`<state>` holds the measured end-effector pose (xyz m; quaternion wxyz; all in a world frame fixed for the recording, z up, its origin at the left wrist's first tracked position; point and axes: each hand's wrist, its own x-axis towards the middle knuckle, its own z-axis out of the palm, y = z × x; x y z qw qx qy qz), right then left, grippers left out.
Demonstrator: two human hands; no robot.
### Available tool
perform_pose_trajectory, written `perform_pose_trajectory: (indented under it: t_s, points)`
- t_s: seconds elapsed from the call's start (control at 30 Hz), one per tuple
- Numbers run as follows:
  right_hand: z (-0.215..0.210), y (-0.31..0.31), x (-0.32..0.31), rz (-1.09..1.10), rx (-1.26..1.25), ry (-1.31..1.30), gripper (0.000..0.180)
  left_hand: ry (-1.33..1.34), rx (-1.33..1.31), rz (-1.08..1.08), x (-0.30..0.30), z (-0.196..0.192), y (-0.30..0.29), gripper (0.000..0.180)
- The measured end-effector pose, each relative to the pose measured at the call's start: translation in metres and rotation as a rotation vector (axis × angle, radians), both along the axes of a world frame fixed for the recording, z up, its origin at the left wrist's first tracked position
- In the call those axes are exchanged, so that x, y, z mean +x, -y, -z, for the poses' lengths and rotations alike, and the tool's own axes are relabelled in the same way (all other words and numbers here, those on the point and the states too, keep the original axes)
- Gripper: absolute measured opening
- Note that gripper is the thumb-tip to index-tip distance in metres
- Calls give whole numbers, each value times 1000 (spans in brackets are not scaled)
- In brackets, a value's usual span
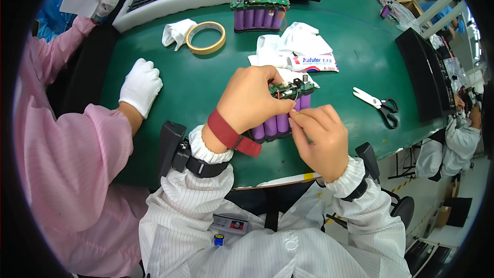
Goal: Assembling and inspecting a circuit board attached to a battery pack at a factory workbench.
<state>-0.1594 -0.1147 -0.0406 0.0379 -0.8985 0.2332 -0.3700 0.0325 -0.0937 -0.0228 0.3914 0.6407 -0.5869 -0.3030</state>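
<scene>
In front of me is a battery pack (282, 122) with purple cells and a green circuit board (304, 87) along its top. My left hand (252, 95) is closed over the board side of the pack, its thumb pressed near the board's front edge. Fingertips of my right hand (324, 136) are pinched together close to that thumb, at the cells. Whatever sits in this pinch is too small to make out. Behind the pack lie a white-and-red tube (315, 63) and a white cloth (293, 41).
A second battery pack (260, 15) stands farther back. Tape roll (206, 38) and white foam tray (190, 1) are at the back left, scissors (378, 106) and a black box (419, 77) to the right. A co-worker's gloved hand (141, 88) rests on the table at left.
</scene>
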Motion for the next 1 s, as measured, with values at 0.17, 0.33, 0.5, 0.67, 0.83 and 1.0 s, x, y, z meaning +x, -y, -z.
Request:
perform_pose_trajectory:
  t_s: [0.17, 0.33, 0.5, 0.67, 0.83, 1.0]
  points:
    - [-19, 9, -9, 129, 547, 186, 14, 51, -53, -14, -4, -3, -5, 36]
    - [-22, 21, -10, 100, 403, 164, 18, 42, -62, -22, -8, -4, -7, 34]
    - [-27, 42, -16, -5, 583, 144, 30, 66, -61, 5, -11, -8, -12, 33]
    - [-35, 54, -15, -136, 654, 79, 43, 87, -44, 15, -12, -10, -13, 31]
    - [-33, 57, -17, -206, 672, 8, 43, 89, -107, 28, -12, -5, -14, 30]
    - [-36, 50, -16, -199, 704, -3, 41, 75, -84, 23, -15, -9, -15, 28]
